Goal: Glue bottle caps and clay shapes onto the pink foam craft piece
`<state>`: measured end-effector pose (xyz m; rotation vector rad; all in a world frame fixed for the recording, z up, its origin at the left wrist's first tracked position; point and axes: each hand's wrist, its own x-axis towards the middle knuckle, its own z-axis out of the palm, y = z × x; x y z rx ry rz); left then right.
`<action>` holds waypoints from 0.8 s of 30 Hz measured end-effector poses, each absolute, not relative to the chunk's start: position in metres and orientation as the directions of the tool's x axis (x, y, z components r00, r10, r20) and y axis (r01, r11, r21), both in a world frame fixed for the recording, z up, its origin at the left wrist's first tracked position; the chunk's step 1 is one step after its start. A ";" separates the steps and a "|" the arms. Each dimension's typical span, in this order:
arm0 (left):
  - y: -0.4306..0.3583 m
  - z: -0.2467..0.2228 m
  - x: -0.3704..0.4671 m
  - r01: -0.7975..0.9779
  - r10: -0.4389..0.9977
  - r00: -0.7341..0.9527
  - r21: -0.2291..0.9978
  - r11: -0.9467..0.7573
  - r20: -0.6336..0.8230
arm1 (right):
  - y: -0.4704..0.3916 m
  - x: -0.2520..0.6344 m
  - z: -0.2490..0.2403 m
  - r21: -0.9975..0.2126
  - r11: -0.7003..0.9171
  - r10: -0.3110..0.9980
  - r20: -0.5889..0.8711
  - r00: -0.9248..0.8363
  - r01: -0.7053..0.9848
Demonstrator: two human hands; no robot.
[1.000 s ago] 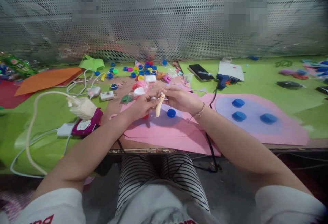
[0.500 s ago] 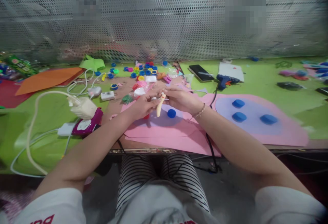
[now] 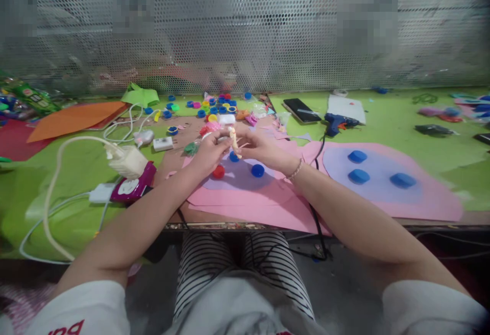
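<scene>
Between my two hands is a small cream-coloured strip (image 3: 234,141), soft-looking like modelling clay. My left hand (image 3: 214,151) pinches it from the left, and the fingers of my right hand (image 3: 258,148) close on its lower end. Below them lies a pink paper shape (image 3: 225,199) with a lilac paper piece (image 3: 245,179) on top. A red bottle cap (image 3: 218,172) and a blue bottle cap (image 3: 258,170) rest on the lilac piece. Another blue cap (image 3: 234,156) shows partly behind the strip.
To the right, a second pink sheet (image 3: 440,202) carries several blue caps. A glue gun (image 3: 337,123) and a phone (image 3: 301,110) lie behind. Several loose caps are scattered at the back. On the left stand a purple power strip (image 3: 132,187) and a white plug (image 3: 126,160) with cables.
The cream strip has been raised slightly and moved left, and its tilt has changed. My hands have shifted with it, uncovering the red cap and another blue cap.
</scene>
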<state>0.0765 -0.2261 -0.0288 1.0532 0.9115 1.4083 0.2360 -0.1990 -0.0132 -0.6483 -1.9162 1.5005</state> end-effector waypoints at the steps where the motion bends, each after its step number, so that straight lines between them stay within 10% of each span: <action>1: -0.227 -0.028 0.077 -0.293 0.995 -0.007 0.951 -0.101 0.104 | -0.200 0.234 -0.015 -0.955 0.294 0.719 0.193 -0.668 0.040; 11: -0.222 -0.030 0.074 -0.352 0.996 -0.071 0.936 0.027 -0.056 | -0.183 0.243 -0.017 -0.882 0.397 0.829 0.227 -0.511 0.254; 24: -0.229 -0.019 0.076 -0.395 0.995 0.061 0.914 0.092 -0.074 | -0.184 0.240 -0.020 -0.892 0.433 0.727 0.260 -0.636 0.130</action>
